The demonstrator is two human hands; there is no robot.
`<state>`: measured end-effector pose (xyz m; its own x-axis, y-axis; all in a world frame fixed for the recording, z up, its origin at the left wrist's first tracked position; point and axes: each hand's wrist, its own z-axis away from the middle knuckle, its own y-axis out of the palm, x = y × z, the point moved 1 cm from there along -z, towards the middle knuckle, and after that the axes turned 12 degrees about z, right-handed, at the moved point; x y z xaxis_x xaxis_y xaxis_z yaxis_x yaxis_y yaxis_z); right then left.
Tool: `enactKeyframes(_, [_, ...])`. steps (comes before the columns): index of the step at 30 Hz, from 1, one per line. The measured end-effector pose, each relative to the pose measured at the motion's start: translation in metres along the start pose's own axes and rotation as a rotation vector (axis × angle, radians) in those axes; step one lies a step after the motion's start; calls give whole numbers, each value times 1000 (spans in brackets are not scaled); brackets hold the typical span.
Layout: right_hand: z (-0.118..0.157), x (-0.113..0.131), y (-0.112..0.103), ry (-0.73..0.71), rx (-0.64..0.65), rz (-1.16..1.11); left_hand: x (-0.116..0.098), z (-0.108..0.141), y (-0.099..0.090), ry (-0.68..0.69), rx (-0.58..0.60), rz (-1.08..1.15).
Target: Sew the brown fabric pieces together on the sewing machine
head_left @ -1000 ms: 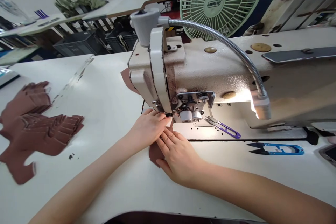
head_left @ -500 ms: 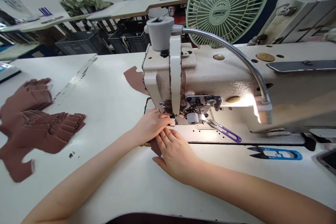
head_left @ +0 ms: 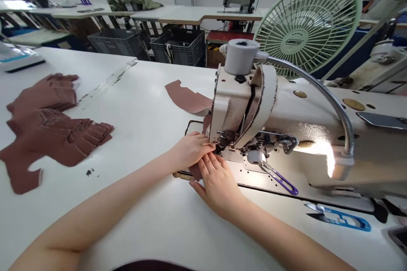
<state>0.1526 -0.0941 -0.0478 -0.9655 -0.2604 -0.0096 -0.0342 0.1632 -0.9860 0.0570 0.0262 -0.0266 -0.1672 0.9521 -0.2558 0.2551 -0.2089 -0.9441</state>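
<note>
At the sewing machine (head_left: pixel 232 110), left hand (head_left: pixel 192 150) curled, right hand (head_left: pixel 216 186) on fabric (head_left: pixel 195 172)

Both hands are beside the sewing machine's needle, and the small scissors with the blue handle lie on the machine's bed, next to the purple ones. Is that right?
No. The blue-handled scissors lie on the white table, in front of the sewing machine, not on its bed, as the head view shows. The rest is right.
</note>
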Motion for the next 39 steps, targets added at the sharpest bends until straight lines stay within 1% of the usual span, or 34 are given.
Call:
enactKeyframes(3, [-1, -2, 2, -2, -13, -2, 1, 1, 2, -3, 4, 10])
enactKeyframes(8, [0, -4, 2, -12, -12, 12, 2, 2, 4, -59, -4, 9])
enactKeyframes(13, [2, -3, 3, -28, -16, 61, 0, 1, 3, -77, 26, 21])
enactKeyframes(19, [3, -3, 7, -33, -52, 85, -3, 4, 4, -76, 15, 55])
enactKeyframes(22, [3, -4, 8, -36, -69, 73, 4, 3, 1, -70, -28, 107])
enactKeyframes(24, [3, -4, 7, -55, -95, 69, 18, -1, -5, -87, -79, 144])
enactKeyframes(25, [3, -3, 7, -64, -112, 68, 28, -5, -9, -116, -111, 150])
enactKeyframes(27, [2, -3, 6, -74, -129, 68, 51, -12, -16, -218, -158, 130])
enactKeyframes(29, [3, -3, 5, -73, -121, 67, 74, -17, -21, -356, -159, 99])
enactKeyframes(31, [3, -4, 4, -73, -101, 57, 88, -18, -21, -469, -139, 77])
enactKeyframes(32, [3, -5, 4, -74, -94, 48, 91, -16, -20, -507, -140, 70])
enactKeyframes(34, [2, -8, 2, -75, -92, 15, 90, -10, -16, -544, -162, 47])
enactKeyframes(37, [1, -12, -1, -72, -123, -68, 77, 7, -13, -570, -202, -1])
enactKeyframes(39, [6, -11, -4, -101, -150, -142, 69, 22, -13, -586, -227, -28])
